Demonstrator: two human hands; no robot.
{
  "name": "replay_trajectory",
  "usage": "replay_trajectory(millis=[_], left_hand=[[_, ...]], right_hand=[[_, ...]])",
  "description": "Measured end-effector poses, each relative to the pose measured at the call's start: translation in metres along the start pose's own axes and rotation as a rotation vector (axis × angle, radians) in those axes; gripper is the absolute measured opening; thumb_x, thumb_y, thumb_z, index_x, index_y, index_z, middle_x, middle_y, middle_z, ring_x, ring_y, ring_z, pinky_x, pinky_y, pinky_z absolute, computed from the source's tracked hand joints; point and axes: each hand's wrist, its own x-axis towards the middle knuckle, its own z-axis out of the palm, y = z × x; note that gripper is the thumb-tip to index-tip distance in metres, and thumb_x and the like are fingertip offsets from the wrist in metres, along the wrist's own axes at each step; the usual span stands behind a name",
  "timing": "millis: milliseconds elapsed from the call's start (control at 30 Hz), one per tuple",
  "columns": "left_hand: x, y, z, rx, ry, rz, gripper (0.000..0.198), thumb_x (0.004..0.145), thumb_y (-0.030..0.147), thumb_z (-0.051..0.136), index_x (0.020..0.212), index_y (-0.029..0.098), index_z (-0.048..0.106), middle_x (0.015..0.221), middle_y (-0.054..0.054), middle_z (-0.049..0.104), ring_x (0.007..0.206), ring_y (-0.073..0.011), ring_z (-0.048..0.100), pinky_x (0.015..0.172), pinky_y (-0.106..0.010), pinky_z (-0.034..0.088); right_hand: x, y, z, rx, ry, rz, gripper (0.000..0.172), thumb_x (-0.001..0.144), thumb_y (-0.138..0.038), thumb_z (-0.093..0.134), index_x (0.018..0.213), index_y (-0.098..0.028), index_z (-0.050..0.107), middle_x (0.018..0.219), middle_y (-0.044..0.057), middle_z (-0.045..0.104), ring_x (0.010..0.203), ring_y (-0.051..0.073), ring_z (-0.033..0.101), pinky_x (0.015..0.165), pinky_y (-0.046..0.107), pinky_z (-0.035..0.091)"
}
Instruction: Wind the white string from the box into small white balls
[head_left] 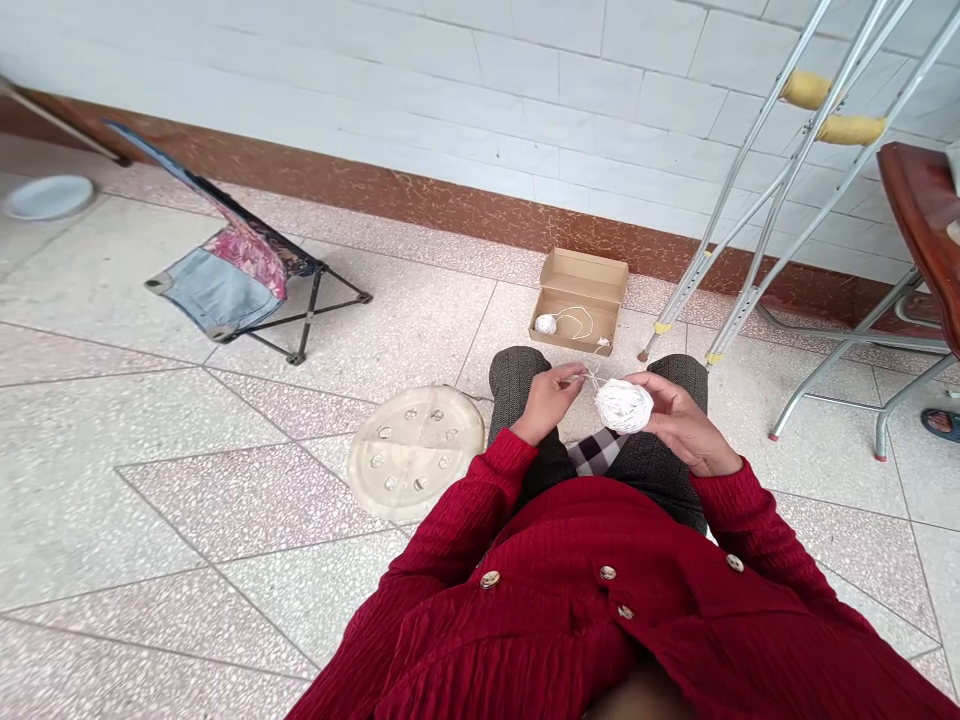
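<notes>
A ball of white string (624, 405) is held above my lap in my right hand (686, 422), whose fingers wrap its right side. My left hand (553, 396) pinches a strand of the string just left of the ball. Loose loops of string stick up between the ball and my left fingertips. Beyond my knees an open cardboard box (576, 339) rests on the floor. Inside it lie a smaller white ball (546, 323) and a loose, curling length of string. A checkered cloth (596, 452) shows between my legs.
A round beige lid-like disc (416, 455) lies on the floor left of my knees. Farther left are a folding stool (232, 280) and a pale basin (49, 197). Metal crutches (765, 215) lean on the tiled wall, with a brown chair (919, 220) at the right.
</notes>
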Motion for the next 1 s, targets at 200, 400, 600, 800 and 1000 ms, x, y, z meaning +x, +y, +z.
replay_trajectory(millis=[200,400,600,800,1000], left_hand=[[0.009,-0.005,-0.018,0.125,0.12,0.132,0.02,0.088,0.019,0.053,0.092,0.015,0.072,0.107,-0.008,0.074,0.098,-0.0182,0.068,0.092,-0.031,0.051],[0.007,-0.013,-0.016,0.28,-0.018,0.227,0.022,0.093,0.022,0.051,0.096,0.017,0.072,0.102,-0.007,0.074,0.098,-0.0197,0.068,0.091,-0.031,0.051],[0.01,-0.023,-0.018,0.125,-0.054,0.211,0.023,0.092,0.034,0.058,0.094,0.017,0.074,0.106,-0.007,0.075,0.099,-0.0199,0.069,0.092,-0.03,0.052],[-0.002,-0.028,-0.019,0.302,-0.033,0.137,0.029,0.094,0.036,0.055,0.084,0.016,0.074,0.085,-0.004,0.075,0.076,-0.0164,0.067,0.071,-0.025,0.048],[0.002,-0.023,-0.019,0.348,0.016,0.1,0.03,0.094,0.035,0.054,0.082,0.015,0.073,0.08,-0.003,0.074,0.072,-0.0155,0.064,0.067,-0.024,0.044]], right_hand=[[-0.009,0.016,0.002,-0.126,-0.019,0.102,0.049,0.067,-0.017,0.084,0.113,-0.025,0.069,0.112,0.002,0.07,0.1,0.017,0.064,0.093,0.031,0.05],[-0.02,0.015,0.008,-0.096,-0.211,0.105,0.053,0.078,-0.024,0.077,0.126,-0.029,0.057,0.11,0.004,0.064,0.087,0.018,0.062,0.057,0.025,0.058],[-0.021,0.019,0.004,-0.078,-0.224,0.129,0.051,0.08,-0.025,0.075,0.125,-0.029,0.052,0.107,0.004,0.064,0.088,0.022,0.067,0.053,0.027,0.058],[-0.024,0.024,0.005,-0.064,-0.118,0.158,0.051,0.068,-0.017,0.083,0.114,-0.023,0.061,0.106,0.003,0.065,0.086,0.016,0.064,0.073,0.028,0.055],[-0.022,0.024,0.004,-0.089,-0.093,0.087,0.052,0.074,-0.025,0.081,0.119,-0.026,0.056,0.11,0.001,0.061,0.095,0.016,0.058,0.083,0.029,0.049]])
